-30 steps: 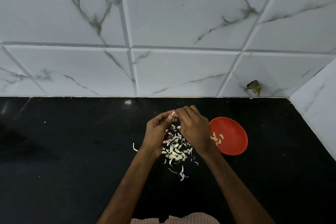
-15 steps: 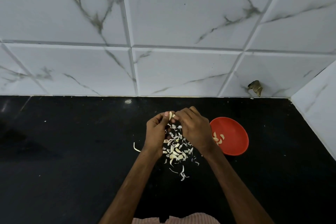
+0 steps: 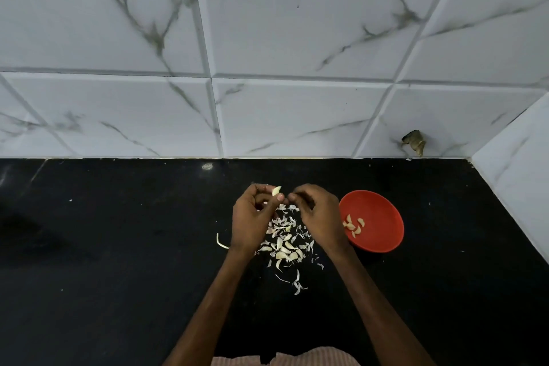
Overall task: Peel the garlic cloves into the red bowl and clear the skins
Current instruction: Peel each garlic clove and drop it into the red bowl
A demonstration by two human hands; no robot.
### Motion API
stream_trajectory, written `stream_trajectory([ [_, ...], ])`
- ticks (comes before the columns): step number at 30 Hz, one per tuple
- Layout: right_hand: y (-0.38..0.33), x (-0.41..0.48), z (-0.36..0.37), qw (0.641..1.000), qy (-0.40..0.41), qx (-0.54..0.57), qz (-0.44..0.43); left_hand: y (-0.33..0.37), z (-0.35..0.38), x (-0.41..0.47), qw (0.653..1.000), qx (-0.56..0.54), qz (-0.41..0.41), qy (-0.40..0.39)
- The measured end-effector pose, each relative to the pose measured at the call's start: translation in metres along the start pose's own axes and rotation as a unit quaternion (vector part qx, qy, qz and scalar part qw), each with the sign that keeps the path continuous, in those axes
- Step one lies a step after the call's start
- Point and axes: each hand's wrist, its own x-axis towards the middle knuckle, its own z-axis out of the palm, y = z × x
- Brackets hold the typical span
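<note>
Just split apart: left hand (image 3: 252,217) pinching a nearly bare clove (image 3: 276,191) over the skin pile (image 3: 285,246) mid bench (image 3: 118,276), right hand (image 3: 318,211) curled, can't tell if holding skin, so probably bound for the red bowl (image 3: 383,214) toward the right edge.

A glossy black countertop (image 3: 118,276) carries the red bowl (image 3: 383,211). Just left of the bowl lies a loose heap of garlic skins (image 3: 285,246). Farther left of the bowl, one curled strip of skin (image 3: 221,243) lies apart from the heap. Up and left of the bowl, near the counter's back edge, sits a pale smudge (image 3: 207,166)
</note>
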Motion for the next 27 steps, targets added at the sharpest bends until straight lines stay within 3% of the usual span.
stream_trajectory([
  [3, 0.003, -0.004, 0.005, 0.999, 0.032, 0.005, 0.030, -0.001, -0.001, 0.000, 0.995, 0.087, 0.041, 0.034],
  [7, -0.006, -0.003, 0.007, 0.980, 0.017, 0.183, 0.074, 0.003, -0.003, -0.001, 0.988, 0.127, 0.069, 0.045],
  [10, -0.012, -0.001, 0.007, 0.964, 0.005, 0.253, 0.084, 0.007, -0.003, -0.003, 0.982, 0.166, 0.084, 0.036],
  [14, -0.013, 0.001, 0.007, 0.964, -0.009, 0.256, 0.074, 0.010, -0.004, -0.003, 0.977, 0.196, 0.081, 0.027],
  [19, -0.013, 0.002, 0.006, 0.958, 0.005, 0.272, 0.093, 0.010, -0.003, -0.002, 0.988, 0.144, 0.061, 0.013],
  [27, -0.016, 0.000, 0.008, 0.940, 0.027, 0.320, 0.115, 0.007, -0.002, -0.004, 0.996, -0.054, -0.053, -0.035],
])
